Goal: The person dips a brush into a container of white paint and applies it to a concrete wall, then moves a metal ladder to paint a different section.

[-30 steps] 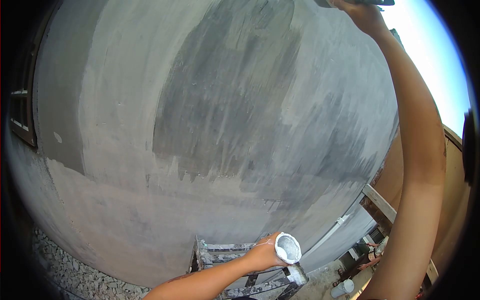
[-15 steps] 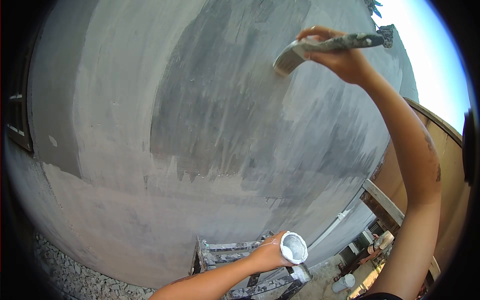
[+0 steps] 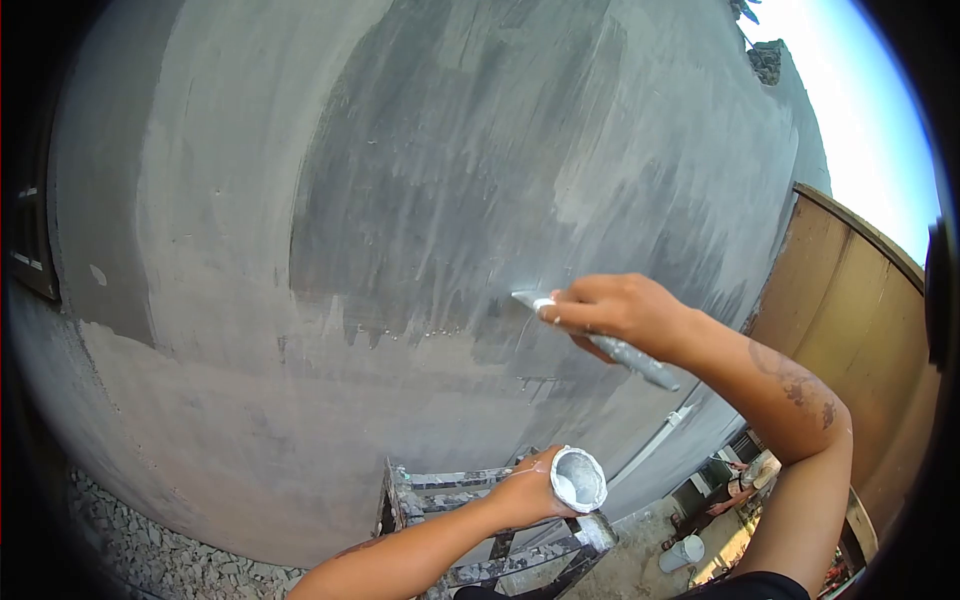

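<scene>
In front of me rises a grey plastered wall with darker, wet-looking strokes across its middle. My right hand is closed round a paintbrush, its handle smeared grey and pointing down to the right. The bristle end meets or nearly meets the wall at the lower part of the dark patch. Lower down, my left hand grips a paint-crusted cup, tilted so that its opening faces me. Some whitish material shows inside the cup.
A paint-spattered stepladder stands below my left hand. Broken stones lie along the wall's foot. At lower right are a white bucket and another person. A brown panel borders the right side.
My right hand has swept the paintbrush down the wall, from the upper area to the lower edge of the dark patch. The cup in my left hand has shifted only slightly.
</scene>
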Tool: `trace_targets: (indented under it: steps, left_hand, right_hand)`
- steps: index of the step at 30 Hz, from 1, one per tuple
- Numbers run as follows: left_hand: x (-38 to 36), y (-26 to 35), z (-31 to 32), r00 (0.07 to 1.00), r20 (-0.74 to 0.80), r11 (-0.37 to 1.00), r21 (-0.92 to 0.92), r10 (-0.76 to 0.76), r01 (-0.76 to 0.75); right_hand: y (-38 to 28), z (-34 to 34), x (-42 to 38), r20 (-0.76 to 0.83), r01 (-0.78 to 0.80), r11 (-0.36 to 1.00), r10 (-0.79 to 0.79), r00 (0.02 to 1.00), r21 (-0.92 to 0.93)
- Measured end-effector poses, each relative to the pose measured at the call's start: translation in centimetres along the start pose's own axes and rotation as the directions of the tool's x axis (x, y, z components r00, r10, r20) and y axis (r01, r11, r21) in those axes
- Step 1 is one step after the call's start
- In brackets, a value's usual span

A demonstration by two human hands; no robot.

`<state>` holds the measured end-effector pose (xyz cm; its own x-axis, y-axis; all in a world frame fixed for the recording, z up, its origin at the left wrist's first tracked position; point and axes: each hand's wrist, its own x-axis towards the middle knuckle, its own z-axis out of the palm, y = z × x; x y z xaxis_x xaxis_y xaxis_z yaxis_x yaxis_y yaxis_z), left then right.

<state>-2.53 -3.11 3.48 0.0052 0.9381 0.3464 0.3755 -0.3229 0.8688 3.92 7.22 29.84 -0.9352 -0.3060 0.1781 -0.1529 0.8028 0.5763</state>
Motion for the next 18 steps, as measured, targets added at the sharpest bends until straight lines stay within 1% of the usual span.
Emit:
trace_targets:
  steps: [1, 2, 3, 4, 6, 8, 9, 10, 11, 12, 13, 14, 16, 17, 18]
  left_hand:
    - [-0.1, 0.1, 0.2, 1.000, -0.003, 1.000, 0.001, -0.014, 0.014]
    - [-0.1, 0.1, 0.3, 1.000, 0.005, 1.000, -0.002, -0.020, 0.021]
    - [0.0, -0.1, 0.2, 1.000, 0.007, 1.000, -0.013, -0.027, 0.027]
    - [0.1, -0.3, 0.3, 0.999, 0.009, 0.999, -0.023, -0.033, 0.034]
    - [0.3, -0.3, 0.2, 0.999, 0.028, 0.998, -0.050, -0.032, 0.033]
    - [0.0, 0.1, 0.1, 0.999, -0.019, 0.999, -0.022, -0.037, 0.037]
    - [-0.1, 0.0, 0.1, 0.999, -0.014, 0.999, -0.023, -0.040, 0.039]
    - [0.0, -0.3, 0.1, 1.000, -0.014, 0.998, -0.060, -0.028, 0.027]
    - [0.2, -0.5, 0.3, 1.000, -0.014, 0.995, -0.096, -0.012, 0.011]
    - [0.4, -0.7, 0.5, 1.000, -0.009, 0.995, -0.095, -0.008, 0.007]
    - [0.4, -1.0, 0.8, 1.000, -0.013, 0.998, -0.069, -0.002, 0.001]
    - [0.4, -1.2, 0.7, 1.000, -0.021, 0.999, -0.039, 0.002, -0.003]
    - [0.2, -1.0, 0.8, 0.999, -0.026, 1.000, -0.016, -0.018, 0.017]
    - [0.3, -1.0, 0.9, 0.999, -0.034, 0.999, -0.001, -0.033, 0.033]
    - [0.4, -1.1, 1.0, 0.999, -0.036, 0.999, -0.005, -0.035, 0.035]
  right_hand:
    - [2.2, -2.1, 0.7, -0.024, -0.157, 0.988, 0.157, 0.987, 0.001]
    - [5.8, -4.5, 1.4, -0.281, -0.148, 0.986, 0.163, 0.946, 0.076]
    - [9.2, -6.9, 1.6, -0.480, -0.172, 0.982, 0.185, 0.858, 0.072]
    - [12.5, -9.5, 1.1, -0.607, -0.124, 0.992, 0.076, 0.791, -0.036]
    - [12.9, -13.2, 1.2, -0.695, -0.192, 0.965, 0.015, 0.719, -0.178]
    - [12.3, -11.6, 0.9, -0.627, -0.077, 0.931, -0.177, 0.759, -0.356]
    - [11.3, -8.9, 0.6, -0.504, -0.053, 0.930, -0.149, 0.851, -0.363]
    - [8.5, -5.6, 0.0, -0.294, -0.115, 0.934, 0.011, 0.956, -0.337]
    - [5.0, -2.2, -0.4, -0.203, 0.009, 0.938, -0.084, 0.975, -0.347]
    - [2.1, 1.3, -1.0, -0.096, 0.088, 0.979, -0.106, 0.990, -0.181]
    - [-0.7, 3.1, -1.8, 0.133, 0.083, 0.995, -0.074, 0.988, -0.060]
    - [-0.6, 3.0, -1.5, 0.125, 0.082, 0.995, -0.073, 0.989, -0.063]
    - [-0.2, 2.3, -0.9, -0.037, 0.124, 0.992, -0.123, 0.992, 0.026]
    - [2.8, 0.1, 0.2, -0.092, -0.014, 0.998, 0.019, 0.996, 0.057]
    - [4.9, -3.9, 1.9, -0.270, -0.092, 0.995, 0.101, 0.958, 0.048]
